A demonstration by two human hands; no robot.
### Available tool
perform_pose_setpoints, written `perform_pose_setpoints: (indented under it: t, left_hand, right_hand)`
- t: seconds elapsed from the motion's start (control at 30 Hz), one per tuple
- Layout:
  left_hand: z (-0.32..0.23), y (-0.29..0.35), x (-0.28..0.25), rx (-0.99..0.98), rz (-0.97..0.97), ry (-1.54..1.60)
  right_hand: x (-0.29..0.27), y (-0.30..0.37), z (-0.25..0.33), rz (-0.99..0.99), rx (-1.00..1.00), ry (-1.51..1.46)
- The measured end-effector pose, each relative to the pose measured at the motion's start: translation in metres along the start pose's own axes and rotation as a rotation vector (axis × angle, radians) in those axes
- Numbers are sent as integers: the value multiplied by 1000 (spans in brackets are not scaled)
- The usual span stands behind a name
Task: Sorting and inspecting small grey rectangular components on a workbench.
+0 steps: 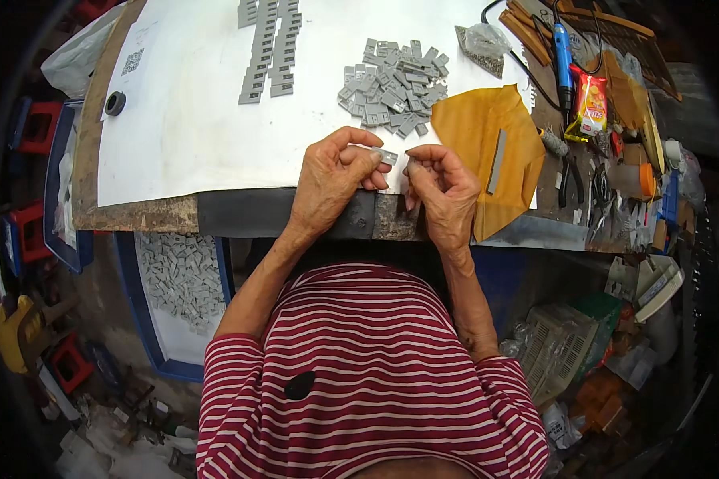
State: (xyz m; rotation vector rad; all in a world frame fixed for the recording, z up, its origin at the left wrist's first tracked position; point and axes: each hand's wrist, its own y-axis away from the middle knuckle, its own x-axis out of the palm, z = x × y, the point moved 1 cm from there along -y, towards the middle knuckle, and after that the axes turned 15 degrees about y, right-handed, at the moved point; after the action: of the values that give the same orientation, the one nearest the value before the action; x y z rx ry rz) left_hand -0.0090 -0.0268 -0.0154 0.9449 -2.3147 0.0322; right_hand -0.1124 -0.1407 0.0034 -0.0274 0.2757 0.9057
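Observation:
Between the thumb and fingers of my left hand (333,172) is a small flat grey rectangular piece (387,156) with a hole or slot in it. My right hand (445,185) is close by on the right, its thumb and fingertips pinched together; whatever lies in that pinch is too small or hidden to make out. Both hands are above the near edge of the white-covered table. Just beyond them lies a loose heap of similar grey pieces (393,86). Farther left, more of these pieces stand in stepped, overlapping rows (268,52).
Right of my hands, a grey strip (496,162) rests on brown paper (463,128). A blue electric screwdriver (563,60), a red snack packet (589,104) and pliers (570,182) crowd the right side. A black ring (115,103) sits left. Below, a blue tray (180,368) holds many grey pieces.

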Motion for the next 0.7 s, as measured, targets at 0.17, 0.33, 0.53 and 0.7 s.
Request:
perform_pose_setpoints:
  t: [0.17, 0.33, 0.53, 0.7]
  left_hand:
    - [0, 0, 2, 15, 4, -38]
    - [0, 1, 3, 21, 11, -40]
    - [4, 4, 5, 91, -6, -73]
    - [6, 5, 2, 109, 7, -58]
  right_hand:
    - [2, -6, -3, 50, 32, -223]
    - [3, -7, -2, 91, 96, -254]
    - [5, -7, -3, 104, 190, -242]
    - [10, -8, -5, 48, 184, -233]
